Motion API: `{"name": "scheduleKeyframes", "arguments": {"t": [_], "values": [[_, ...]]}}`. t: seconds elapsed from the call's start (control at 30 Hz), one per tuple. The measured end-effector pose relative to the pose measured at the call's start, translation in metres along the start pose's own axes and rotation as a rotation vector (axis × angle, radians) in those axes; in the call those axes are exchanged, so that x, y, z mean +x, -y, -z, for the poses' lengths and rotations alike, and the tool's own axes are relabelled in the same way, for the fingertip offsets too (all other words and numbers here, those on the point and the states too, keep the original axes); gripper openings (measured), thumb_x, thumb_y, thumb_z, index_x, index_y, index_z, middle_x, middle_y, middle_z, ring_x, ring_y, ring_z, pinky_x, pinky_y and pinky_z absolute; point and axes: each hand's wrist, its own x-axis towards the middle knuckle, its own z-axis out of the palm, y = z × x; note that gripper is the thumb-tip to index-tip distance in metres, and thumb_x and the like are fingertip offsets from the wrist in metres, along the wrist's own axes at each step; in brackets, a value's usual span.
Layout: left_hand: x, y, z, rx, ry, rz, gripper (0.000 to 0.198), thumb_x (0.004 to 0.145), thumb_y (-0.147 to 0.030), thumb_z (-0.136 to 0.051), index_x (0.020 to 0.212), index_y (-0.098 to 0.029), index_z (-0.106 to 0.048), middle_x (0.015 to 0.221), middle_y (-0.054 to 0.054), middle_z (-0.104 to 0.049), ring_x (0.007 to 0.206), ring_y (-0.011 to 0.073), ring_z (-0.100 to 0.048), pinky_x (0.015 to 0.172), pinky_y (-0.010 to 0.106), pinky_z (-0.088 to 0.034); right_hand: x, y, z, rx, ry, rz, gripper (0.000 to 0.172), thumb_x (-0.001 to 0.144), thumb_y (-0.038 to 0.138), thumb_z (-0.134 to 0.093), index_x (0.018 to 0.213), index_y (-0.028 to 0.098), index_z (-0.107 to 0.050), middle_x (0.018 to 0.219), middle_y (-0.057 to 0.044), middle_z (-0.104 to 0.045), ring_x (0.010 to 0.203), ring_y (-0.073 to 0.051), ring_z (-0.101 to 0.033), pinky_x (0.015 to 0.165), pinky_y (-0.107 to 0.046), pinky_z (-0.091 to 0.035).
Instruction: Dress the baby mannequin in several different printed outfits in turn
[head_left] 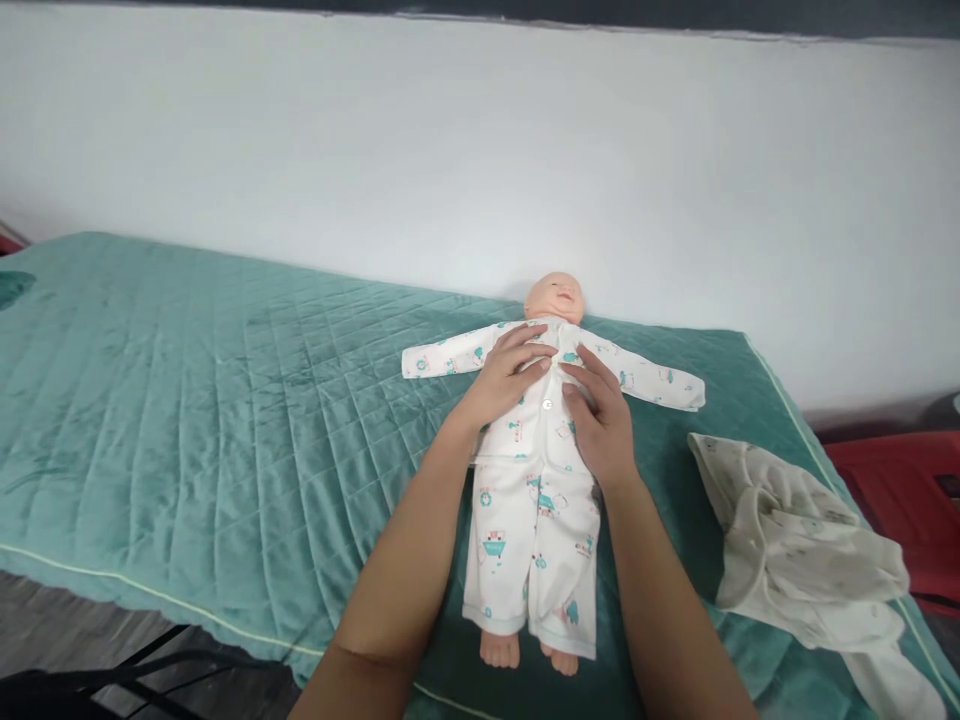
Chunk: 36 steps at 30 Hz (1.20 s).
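Note:
A baby doll (pixel 553 297) lies on its back on a green quilted cover, its head near the wall. It wears a white printed long-sleeved top (pixel 517 435) with the sleeves spread to both sides, and matching trousers (pixel 501 500). Bare feet show below the trouser legs. My left hand (pixel 504 378) rests on the left side of the doll's chest, fingers stretched and apart. On the other side of the front opening lies my right hand (pixel 604 420), its fingers also extended over the fabric. A round button (pixel 547 405) shows between the hands.
Crumpled white baby clothing (pixel 802 545) lies at the right edge of the green cover (pixel 225 420). A red object (pixel 900 500) stands beyond that edge. A white wall (pixel 450 150) runs behind. Dark thin bars (pixel 135 670) show at lower left.

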Motion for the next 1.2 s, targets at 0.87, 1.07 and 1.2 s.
{"name": "scheduleKeyframes", "arguments": {"t": [0.87, 1.07, 1.2], "values": [[0.000, -0.010, -0.009, 0.050, -0.135, 0.018, 0.007, 0.090, -0.027, -0.065, 0.086, -0.022, -0.061, 0.134, 0.006, -0.064, 0.133, 0.0226, -0.053, 0.114, 0.044, -0.040, 0.003, 0.002, 0.000, 0.012, 0.028, -0.023, 0.024, 0.094, 0.029, -0.058, 0.115, 0.030, -0.069, 0.147, -0.005, -0.055, 0.138, -0.024, -0.049, 0.118, -0.051, -0.037], [0.000, -0.005, -0.011, -0.200, -0.213, 0.134, 0.014, 0.097, -0.030, -0.054, 0.087, -0.021, -0.052, 0.134, 0.009, -0.065, 0.126, 0.0205, -0.059, 0.108, 0.040, -0.045, 0.003, 0.002, 0.001, 0.054, 0.015, -0.034, 0.023, 0.093, 0.029, -0.060, 0.114, 0.029, -0.069, 0.146, -0.005, -0.056, 0.138, -0.024, -0.049, 0.118, -0.051, -0.036], [-0.007, -0.006, -0.010, -0.206, -0.221, 0.127, 0.007, 0.097, -0.027, -0.053, 0.093, -0.022, -0.056, 0.135, 0.008, -0.063, 0.130, 0.0193, -0.057, 0.111, 0.040, -0.044, 0.003, 0.002, 0.002, 0.110, 0.022, -0.063, 0.022, 0.092, 0.027, -0.061, 0.113, 0.029, -0.068, 0.146, -0.004, -0.056, 0.138, -0.023, -0.049, 0.118, -0.050, -0.036]]}}
